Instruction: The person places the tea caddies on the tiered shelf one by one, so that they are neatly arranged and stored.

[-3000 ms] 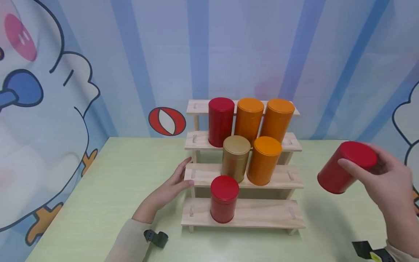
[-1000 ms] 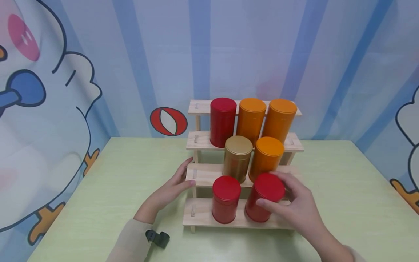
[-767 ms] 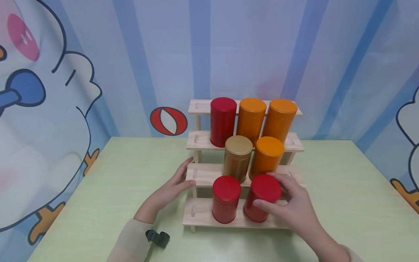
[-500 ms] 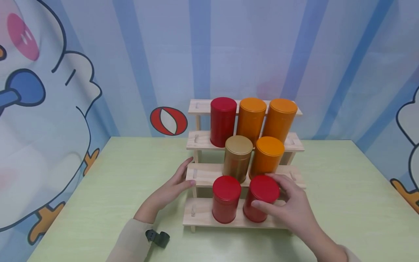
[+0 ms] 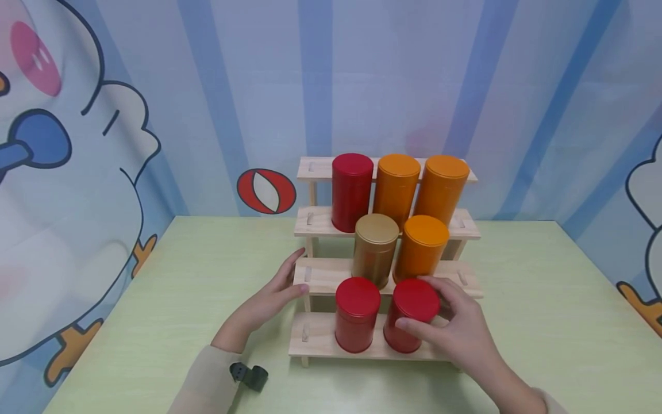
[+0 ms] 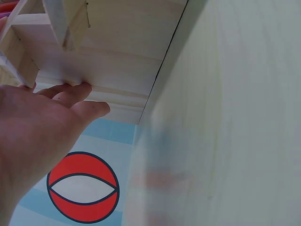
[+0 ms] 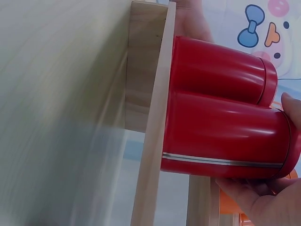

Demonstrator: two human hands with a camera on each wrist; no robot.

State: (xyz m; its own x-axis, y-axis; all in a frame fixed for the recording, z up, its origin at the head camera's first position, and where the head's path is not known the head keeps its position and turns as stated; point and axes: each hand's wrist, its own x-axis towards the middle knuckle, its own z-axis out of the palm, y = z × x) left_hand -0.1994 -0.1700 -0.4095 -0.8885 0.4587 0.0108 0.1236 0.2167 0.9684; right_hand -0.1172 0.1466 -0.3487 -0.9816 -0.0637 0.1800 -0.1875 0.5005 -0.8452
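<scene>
My right hand [image 5: 460, 322] holds a red tin canister [image 5: 414, 307] upright on the lowest step of the wooden tiered rack [image 5: 320, 339]. In the right wrist view, thumb and fingers span its lid end, and its base meets the board. Left of it stands a second red tin canister [image 5: 357, 316], a small gap between them in the head view. My left hand [image 5: 266, 299] grips the rack's left end at the second step, thumb in front and fingers behind. The left wrist view shows the left fingers [image 6: 75, 94] against bare wood.
On the second step stand a gold canister [image 5: 376, 250] and an orange canister [image 5: 421, 250]. Higher up are a dark red canister [image 5: 351, 192] and two orange ones, including this rear orange canister [image 5: 395, 187]. A printed backdrop [image 5: 258, 86] hangs behind the pale green table [image 5: 170, 322].
My right hand has carried the red canister in from the right onto the lowest step. Over the last second it has slid slightly left. My left hand has stayed put.
</scene>
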